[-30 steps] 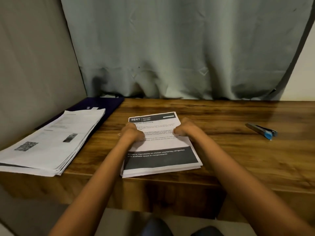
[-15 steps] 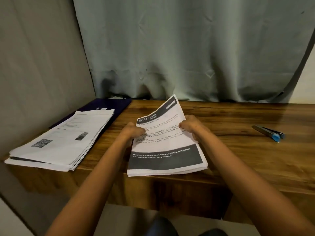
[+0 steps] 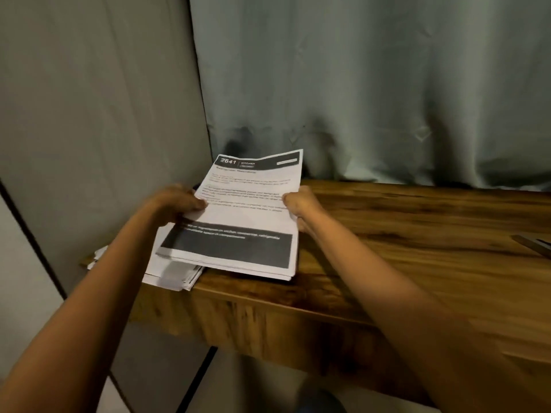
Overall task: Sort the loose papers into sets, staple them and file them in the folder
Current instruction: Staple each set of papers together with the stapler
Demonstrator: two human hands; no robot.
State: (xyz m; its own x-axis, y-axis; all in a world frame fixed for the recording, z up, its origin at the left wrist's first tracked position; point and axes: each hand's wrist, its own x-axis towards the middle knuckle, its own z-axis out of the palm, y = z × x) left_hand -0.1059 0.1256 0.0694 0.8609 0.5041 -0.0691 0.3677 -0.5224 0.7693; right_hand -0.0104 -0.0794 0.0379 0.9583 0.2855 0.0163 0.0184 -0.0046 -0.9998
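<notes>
Left hand (image 3: 179,204) and right hand (image 3: 301,208) clamp the printed set (image 3: 247,216) by its sides, and it's lifted off the table (image 3: 417,234) now, swung centre-left over the loose pile (image 3: 170,272), probably to be stacked there.

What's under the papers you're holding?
Another pile of white papers on the wooden table. The held stack covers most of that pile, so its top page is mostly hidden.

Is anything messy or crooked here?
Yes. The lower paper pile at the table's left corner is messy: its sheets are fanned out and poke past the edge. The set that the left hand and right hand grip looks tidier.
</notes>
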